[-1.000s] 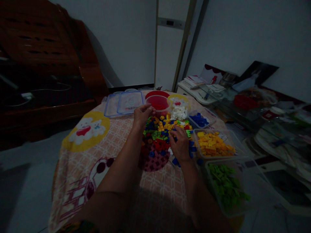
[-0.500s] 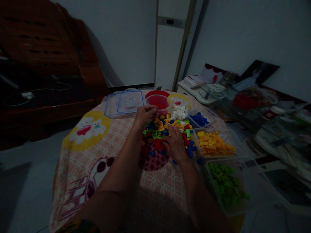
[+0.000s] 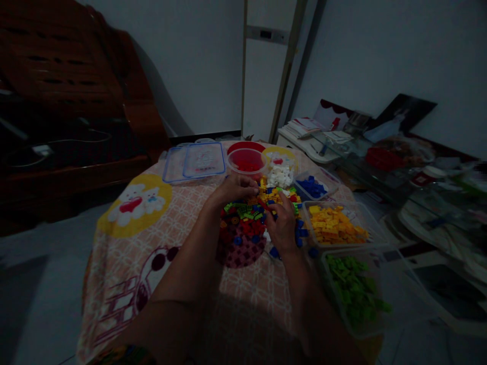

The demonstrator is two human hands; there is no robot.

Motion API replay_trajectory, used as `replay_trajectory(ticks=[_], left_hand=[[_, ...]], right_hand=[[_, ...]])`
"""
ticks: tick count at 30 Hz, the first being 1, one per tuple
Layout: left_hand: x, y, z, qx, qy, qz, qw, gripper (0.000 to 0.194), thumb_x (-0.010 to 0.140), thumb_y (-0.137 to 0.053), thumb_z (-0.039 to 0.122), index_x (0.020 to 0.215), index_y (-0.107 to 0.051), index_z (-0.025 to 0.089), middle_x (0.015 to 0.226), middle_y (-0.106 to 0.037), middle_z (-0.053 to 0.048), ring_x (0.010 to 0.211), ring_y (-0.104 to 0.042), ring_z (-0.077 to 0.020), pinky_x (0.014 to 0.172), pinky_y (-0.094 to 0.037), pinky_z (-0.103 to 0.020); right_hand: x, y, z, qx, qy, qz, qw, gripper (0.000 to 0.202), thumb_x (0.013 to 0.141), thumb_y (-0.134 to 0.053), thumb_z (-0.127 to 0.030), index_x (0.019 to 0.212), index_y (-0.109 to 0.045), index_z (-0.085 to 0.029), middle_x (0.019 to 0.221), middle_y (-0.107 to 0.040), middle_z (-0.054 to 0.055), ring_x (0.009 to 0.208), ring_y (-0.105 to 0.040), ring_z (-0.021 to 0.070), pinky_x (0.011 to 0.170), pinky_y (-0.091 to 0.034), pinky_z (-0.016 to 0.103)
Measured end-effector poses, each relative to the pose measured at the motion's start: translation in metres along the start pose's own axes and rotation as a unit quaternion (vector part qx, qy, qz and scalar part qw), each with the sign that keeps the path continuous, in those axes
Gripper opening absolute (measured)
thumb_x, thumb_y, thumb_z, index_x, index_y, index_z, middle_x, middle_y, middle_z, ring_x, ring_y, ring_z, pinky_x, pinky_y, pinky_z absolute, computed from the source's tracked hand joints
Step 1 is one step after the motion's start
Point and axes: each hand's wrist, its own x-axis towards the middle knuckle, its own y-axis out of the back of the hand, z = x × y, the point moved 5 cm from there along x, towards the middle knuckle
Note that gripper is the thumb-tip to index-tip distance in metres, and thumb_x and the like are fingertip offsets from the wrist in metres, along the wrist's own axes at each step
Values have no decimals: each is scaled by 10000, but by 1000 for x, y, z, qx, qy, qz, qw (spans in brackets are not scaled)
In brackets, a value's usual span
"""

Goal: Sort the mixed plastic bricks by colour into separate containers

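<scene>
A heap of mixed toy building bricks (image 3: 249,210) in red, yellow, green and blue lies on the cloth-covered round table. Over the heap's back left side is my left hand (image 3: 236,188), its fingertips pinched together; what they hold, if anything, I cannot make out. My right hand (image 3: 282,223) is at the right side of the heap, with a red brick (image 3: 262,204) between its thumb and fingers. Behind the left hand stands a clear round tub (image 3: 246,155) with red bricks in it. White bricks (image 3: 280,176) are piled beside that tub.
Along the right edge stand clear boxes of blue bricks (image 3: 312,187), yellow bricks (image 3: 337,225) and green bricks (image 3: 353,291). Clear lids with blue rims (image 3: 195,161) lie at the back left. Past the table are a wooden bench (image 3: 144,119) and a cluttered glass shelf (image 3: 353,157).
My left hand has moved right and slightly down, away from the red tub. My right hand has shifted a little right, and a red brick now shows at its fingers.
</scene>
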Motion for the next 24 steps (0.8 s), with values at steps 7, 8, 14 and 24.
replay_trajectory(ticks=[7, 8, 14, 24], left_hand=[[0, -20, -2, 25, 15, -90, 996, 245, 590, -804, 291, 785, -781, 146, 657, -706, -18, 557, -594, -123, 544, -472, -218], [0, -21, -1, 22, 14, -88, 996, 238, 586, -806, 284, 777, -778, 144, 649, -703, -16, 551, -591, -121, 541, -471, -217], [3, 0, 3, -52, 2, 91, 995, 205, 565, -808, 250, 716, -734, 133, 570, -664, -13, 484, -565, -114, 490, -454, -213], [-1, 34, -18, -241, -33, 363, 899, 223, 614, -768, 162, 810, -675, 110, 666, -696, -28, 605, -660, -121, 680, -574, -273]], right_hand=[[2, 3, 3, 5, -4, 17, 1000, 116, 883, -563, -161, 896, -675, -188, 1467, -542, 175, 1376, -473, 294, 1148, -367, 526], [2, 3, 3, 4, -3, 17, 1000, 122, 886, -563, -167, 909, -681, -186, 1461, -548, 176, 1372, -478, 294, 1147, -371, 522], [2, 3, 5, -8, -9, 40, 999, 234, 908, -559, -208, 1094, -699, -181, 1425, -583, 172, 1345, -512, 287, 1141, -394, 503], [0, 3, -4, -5, -1, 25, 1000, 246, 922, -550, -195, 1090, -728, -164, 1422, -591, 181, 1348, -504, 295, 1155, -389, 512]])
